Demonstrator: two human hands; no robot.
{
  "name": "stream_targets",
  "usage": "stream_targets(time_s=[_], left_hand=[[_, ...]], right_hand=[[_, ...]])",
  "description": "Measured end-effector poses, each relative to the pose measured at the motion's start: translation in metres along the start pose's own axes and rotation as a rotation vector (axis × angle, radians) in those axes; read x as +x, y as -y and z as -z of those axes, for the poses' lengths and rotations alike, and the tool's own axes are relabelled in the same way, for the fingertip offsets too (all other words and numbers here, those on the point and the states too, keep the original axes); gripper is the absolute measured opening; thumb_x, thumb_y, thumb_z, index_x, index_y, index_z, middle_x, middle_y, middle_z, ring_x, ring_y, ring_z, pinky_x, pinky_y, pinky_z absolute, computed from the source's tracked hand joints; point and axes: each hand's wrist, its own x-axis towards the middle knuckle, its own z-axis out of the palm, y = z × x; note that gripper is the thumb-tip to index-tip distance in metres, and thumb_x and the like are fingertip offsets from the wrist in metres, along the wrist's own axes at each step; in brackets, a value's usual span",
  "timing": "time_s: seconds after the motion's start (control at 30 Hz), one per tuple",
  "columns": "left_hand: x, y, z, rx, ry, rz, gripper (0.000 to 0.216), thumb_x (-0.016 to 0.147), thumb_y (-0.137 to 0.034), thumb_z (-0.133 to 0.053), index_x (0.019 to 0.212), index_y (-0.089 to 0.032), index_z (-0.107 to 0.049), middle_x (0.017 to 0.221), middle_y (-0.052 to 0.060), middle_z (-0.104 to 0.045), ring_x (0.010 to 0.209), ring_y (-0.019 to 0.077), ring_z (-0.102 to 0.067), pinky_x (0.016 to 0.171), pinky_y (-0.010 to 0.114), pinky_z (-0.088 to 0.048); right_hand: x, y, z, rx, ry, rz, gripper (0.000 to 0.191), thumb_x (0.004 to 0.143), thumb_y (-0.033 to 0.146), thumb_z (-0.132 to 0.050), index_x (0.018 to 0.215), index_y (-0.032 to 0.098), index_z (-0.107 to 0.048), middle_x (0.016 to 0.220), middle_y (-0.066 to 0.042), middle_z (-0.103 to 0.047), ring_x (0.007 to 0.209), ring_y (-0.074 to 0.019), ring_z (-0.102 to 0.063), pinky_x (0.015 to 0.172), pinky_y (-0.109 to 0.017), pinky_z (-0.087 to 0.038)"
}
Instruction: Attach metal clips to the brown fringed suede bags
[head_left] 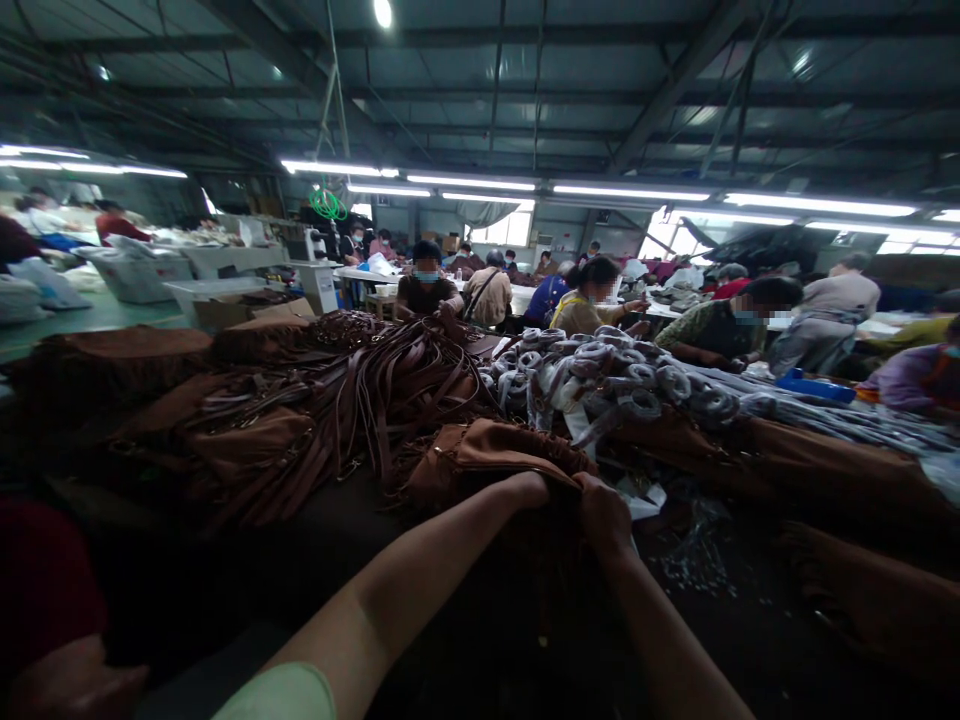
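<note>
A brown bag [499,445] with a zipped opening and fringe lies on the dark table in front of me. My left hand [529,488] reaches into its opening, and the fingers are hidden inside. At the right end of the opening my right hand [602,512] pinches the bag's edge. A thin cord with a small metal tip [543,638] hangs below the bag.
Long brown straps [397,390] are heaped behind and left of the bag. Grey wrapped coils [600,365] are piled to the right. More brown bags [825,465] lie at right, near small clear plastic pieces [701,560]. Co-workers sit beyond; another person's hand [75,680] is at lower left.
</note>
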Motion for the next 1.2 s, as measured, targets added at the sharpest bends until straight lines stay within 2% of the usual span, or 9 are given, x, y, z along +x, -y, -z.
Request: stream_targets(time_s=[0.2,0.4,0.5,0.63,0.7,0.8,0.9,1.0,1.2], left_hand=[[-0.033,-0.007,-0.004,0.003,-0.110,-0.080,0.027,0.084,-0.009,-0.043,0.097,-0.012,-0.066,0.111,0.008,-0.065,0.101,0.0192,-0.058,0.091,0.028,-0.045],[-0.047,-0.012,0.011,0.306,0.068,-0.276,0.021,0.087,-0.026,-0.048,0.083,-0.019,-0.067,0.092,0.006,-0.065,0.090,0.0175,-0.058,0.090,0.029,-0.041],[-0.039,-0.008,0.013,0.227,0.088,-0.295,0.018,0.085,-0.025,-0.052,0.081,-0.017,-0.067,0.089,0.005,-0.065,0.087,0.0161,-0.058,0.085,0.026,-0.043],[-0.028,0.007,0.009,-0.045,0.080,-0.154,0.013,0.078,-0.022,-0.060,0.081,-0.011,-0.067,0.083,0.004,-0.067,0.078,0.0156,-0.059,0.074,0.024,-0.045],[-0.026,0.016,0.006,-0.130,0.076,-0.119,0.015,0.077,-0.023,-0.062,0.082,-0.011,-0.068,0.084,0.004,-0.067,0.078,0.0156,-0.059,0.074,0.024,-0.044],[-0.025,0.025,0.003,-0.181,0.058,-0.094,0.016,0.075,-0.025,-0.064,0.082,-0.011,-0.069,0.082,0.003,-0.068,0.078,0.0154,-0.059,0.074,0.023,-0.044],[-0.025,0.029,0.002,-0.197,0.051,-0.077,0.017,0.074,-0.027,-0.065,0.081,-0.011,-0.070,0.081,0.003,-0.068,0.078,0.0154,-0.059,0.074,0.023,-0.044],[-0.024,0.031,0.002,-0.195,0.043,-0.066,0.018,0.074,-0.028,-0.066,0.081,-0.012,-0.070,0.081,0.003,-0.068,0.077,0.0152,-0.058,0.073,0.023,-0.044],[-0.026,0.031,0.002,-0.195,0.014,-0.069,0.019,0.074,-0.028,-0.066,0.083,-0.012,-0.070,0.081,0.003,-0.068,0.078,0.0151,-0.059,0.073,0.022,-0.043]], right_hand=[[-0.001,0.003,0.013,-0.053,0.000,0.020,0.029,0.091,0.016,-0.035,0.103,0.022,-0.061,0.097,-0.007,-0.066,0.086,-0.0167,-0.064,0.068,-0.023,-0.038],[0.006,0.017,0.013,-0.136,0.137,0.063,0.027,0.091,0.012,-0.034,0.103,0.016,-0.058,0.103,-0.013,-0.061,0.087,-0.0173,-0.063,0.070,-0.024,-0.042],[0.004,0.013,0.012,-0.086,0.193,0.145,0.021,0.088,0.016,-0.046,0.103,0.018,-0.059,0.104,-0.009,-0.061,0.088,-0.0151,-0.063,0.074,-0.021,-0.043],[-0.009,-0.029,0.016,0.312,0.180,0.257,0.042,0.081,0.028,-0.057,0.121,0.020,-0.055,0.114,-0.006,-0.062,0.099,-0.0165,-0.060,0.082,-0.023,-0.045],[-0.016,-0.067,0.021,0.472,0.121,0.140,0.039,0.083,0.039,-0.053,0.116,0.020,-0.060,0.107,-0.005,-0.067,0.093,-0.0177,-0.063,0.078,-0.025,-0.046],[-0.018,-0.131,0.029,0.221,0.000,-0.241,0.036,0.083,0.046,-0.047,0.092,0.022,-0.072,0.089,-0.004,-0.072,0.082,-0.0199,-0.065,0.067,-0.026,-0.045],[-0.011,-0.178,0.036,0.059,0.072,-0.324,0.024,0.076,0.038,-0.056,0.080,0.022,-0.074,0.084,-0.005,-0.073,0.079,-0.0201,-0.065,0.066,-0.025,-0.043],[-0.003,-0.193,0.036,0.031,0.130,-0.314,0.015,0.069,0.033,-0.062,0.070,0.023,-0.074,0.078,-0.006,-0.072,0.076,-0.0200,-0.065,0.065,-0.025,-0.042],[0.005,-0.190,0.026,0.069,0.194,-0.313,0.011,0.061,0.030,-0.068,0.054,0.022,-0.069,0.058,-0.004,-0.066,0.065,-0.0173,-0.062,0.059,-0.024,-0.040]])
